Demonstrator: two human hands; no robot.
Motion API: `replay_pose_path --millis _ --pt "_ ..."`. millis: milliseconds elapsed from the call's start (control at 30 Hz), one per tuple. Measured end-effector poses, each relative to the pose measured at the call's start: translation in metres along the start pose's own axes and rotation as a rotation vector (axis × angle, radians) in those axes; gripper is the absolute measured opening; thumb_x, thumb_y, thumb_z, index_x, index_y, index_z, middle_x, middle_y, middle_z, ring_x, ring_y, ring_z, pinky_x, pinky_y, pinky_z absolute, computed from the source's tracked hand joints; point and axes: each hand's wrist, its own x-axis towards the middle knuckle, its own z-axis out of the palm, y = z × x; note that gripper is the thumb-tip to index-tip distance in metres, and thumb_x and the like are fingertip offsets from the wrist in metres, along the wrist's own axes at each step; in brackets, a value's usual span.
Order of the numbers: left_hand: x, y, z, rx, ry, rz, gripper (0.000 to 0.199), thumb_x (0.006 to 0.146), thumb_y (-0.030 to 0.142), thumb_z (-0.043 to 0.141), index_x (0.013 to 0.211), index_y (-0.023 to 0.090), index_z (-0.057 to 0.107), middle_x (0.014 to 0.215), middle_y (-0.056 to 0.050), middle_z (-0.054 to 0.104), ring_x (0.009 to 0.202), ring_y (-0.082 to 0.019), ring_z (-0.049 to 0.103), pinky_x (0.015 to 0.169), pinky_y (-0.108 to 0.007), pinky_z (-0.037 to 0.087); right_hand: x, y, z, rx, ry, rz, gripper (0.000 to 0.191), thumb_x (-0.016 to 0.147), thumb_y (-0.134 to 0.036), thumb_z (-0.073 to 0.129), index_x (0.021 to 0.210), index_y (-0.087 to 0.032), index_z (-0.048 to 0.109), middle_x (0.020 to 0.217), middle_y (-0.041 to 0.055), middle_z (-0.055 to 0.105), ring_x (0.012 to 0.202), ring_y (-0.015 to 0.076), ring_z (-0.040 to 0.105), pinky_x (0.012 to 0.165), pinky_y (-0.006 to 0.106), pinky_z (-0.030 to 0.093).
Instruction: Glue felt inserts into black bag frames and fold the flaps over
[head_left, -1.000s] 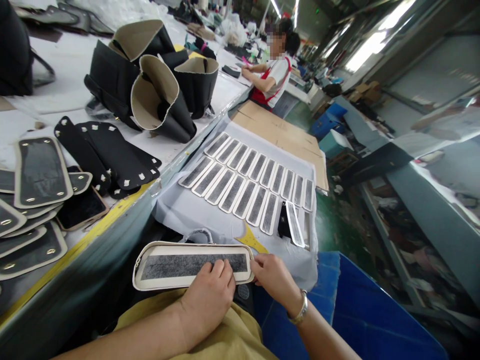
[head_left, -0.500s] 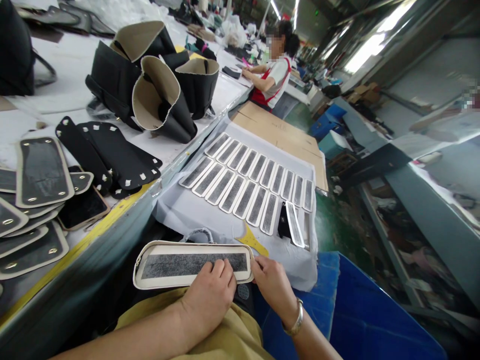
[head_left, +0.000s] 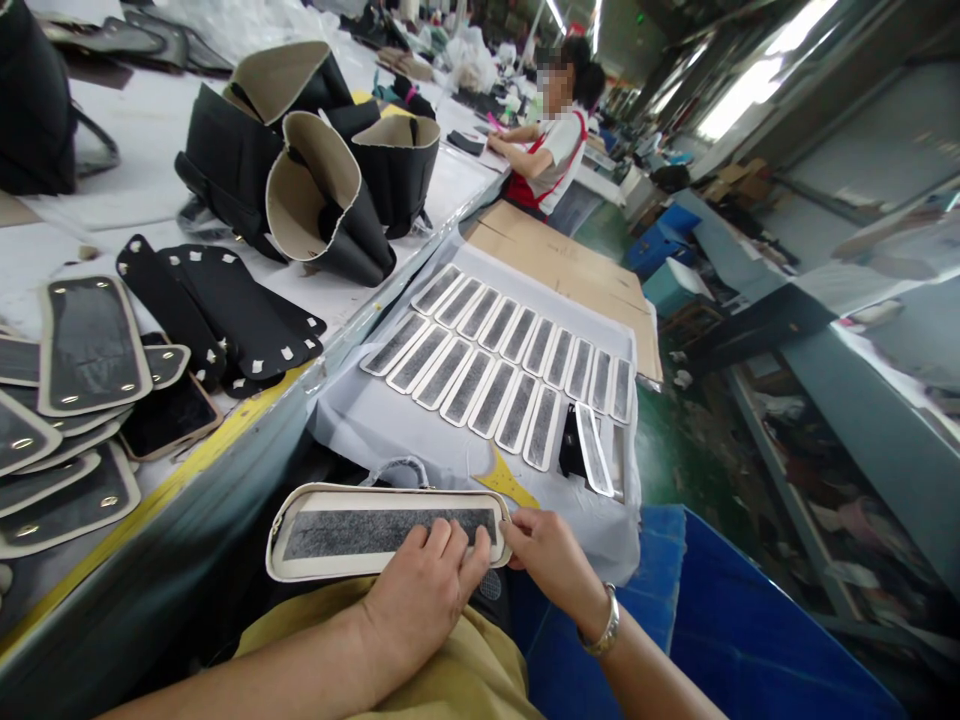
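A bag (head_left: pixel 330 570) lies across my lap with its long, rounded bottom facing up. Set into that bottom is a pale strip panel (head_left: pixel 337 533) with a speckled dark grey middle. My left hand (head_left: pixel 431 580) is closed over the near edge, its bent fingertips pressing on the panel's right half; the thumb is hidden. At the right end, my right hand (head_left: pixel 551 550) pinches the rim between thumb and fingers. A curved handle (head_left: pixel 397 468) shows behind the bag. What lies under the bag is mostly hidden.
Rows of similar panels (head_left: pixel 495 395) lie on a grey cloth ahead, near a cardboard sheet (head_left: pixel 562 260). Black bag bodies (head_left: pixel 330 200), black pieces (head_left: pixel 225 300) and a phone (head_left: pixel 169 415) are on the left table. A blue bin (head_left: pixel 750 620) stands right; a co-worker (head_left: pixel 551 150) sits beyond.
My left index finger has stretched rightward along the panel toward its end. My right hand has shifted slightly at the rim. The bag has hardly moved.
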Motion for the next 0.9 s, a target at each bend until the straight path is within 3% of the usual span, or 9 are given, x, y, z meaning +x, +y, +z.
replay_pose_path --millis 100,267,467,533,667,767,900 --pt "0.001 0.002 -0.001 0.008 -0.005 -0.006 0.046 0.09 0.022 0.038 0.136 0.021 0.031 0.1 -0.01 0.056 0.083 -0.022 0.05 0.063 -0.034 0.041 -0.002 -0.002 0.0 -0.124 0.047 -0.031 0.033 0.082 -0.033 0.044 0.055 -0.015 0.049 0.049 -0.0012 0.052 0.048 0.0092 0.046 0.047 0.02 0.031" --pt "0.006 0.001 -0.005 0.015 -0.04 0.042 0.03 0.088 0.02 0.042 0.115 0.015 0.054 0.099 -0.01 0.054 0.086 -0.023 0.049 0.061 -0.033 0.041 -0.007 -0.01 0.004 -0.271 0.162 -0.071 0.032 0.082 -0.03 0.043 0.053 -0.016 0.044 0.048 -0.0024 0.046 0.049 0.0081 0.039 0.048 0.021 0.025" --pt "0.01 -0.001 -0.005 -0.026 -0.037 0.035 0.024 0.086 0.019 0.047 0.108 0.015 0.057 0.091 -0.008 0.053 0.082 -0.022 0.048 0.059 -0.033 0.04 -0.011 -0.017 0.007 -0.338 0.217 -0.112 0.032 0.083 -0.029 0.042 0.054 -0.016 0.041 0.05 -0.0014 0.044 0.05 0.009 0.034 0.051 0.024 0.025" --pt "0.011 -0.002 -0.004 -0.03 -0.029 0.037 0.024 0.086 0.019 0.048 0.107 0.015 0.057 0.09 -0.007 0.052 0.083 -0.022 0.048 0.059 -0.033 0.04 -0.011 -0.016 0.004 -0.189 0.138 -0.094 0.034 0.084 -0.036 0.041 0.056 -0.017 0.046 0.054 0.0001 0.048 0.052 0.0109 0.041 0.053 0.024 0.03" --pt "0.011 -0.004 -0.005 -0.036 -0.025 0.039 0.023 0.086 0.019 0.049 0.107 0.015 0.057 0.091 -0.007 0.052 0.083 -0.022 0.047 0.059 -0.033 0.04 -0.007 -0.005 -0.008 0.443 -0.176 0.131 0.036 0.081 -0.05 0.047 0.069 -0.017 0.056 0.062 0.0026 0.058 0.063 0.0162 0.057 0.064 0.029 0.046" --pt "0.011 -0.005 -0.006 -0.055 -0.033 0.029 0.025 0.086 0.02 0.049 0.109 0.016 0.057 0.09 -0.007 0.052 0.084 -0.022 0.047 0.061 -0.033 0.039 -0.002 0.006 -0.016 0.713 -0.338 0.22 0.031 0.076 -0.047 0.059 0.079 -0.016 0.06 0.069 0.0039 0.062 0.07 0.0164 0.061 0.074 0.032 0.049" --pt "0.012 -0.005 -0.006 -0.077 -0.051 0.013 0.026 0.085 0.02 0.049 0.11 0.016 0.056 0.09 -0.007 0.053 0.084 -0.022 0.047 0.061 -0.033 0.039 0.008 0.024 -0.017 0.926 -0.458 0.25 0.026 0.075 -0.035 0.067 0.088 -0.015 0.056 0.079 0.0031 0.064 0.074 0.013 0.062 0.077 0.03 0.049"
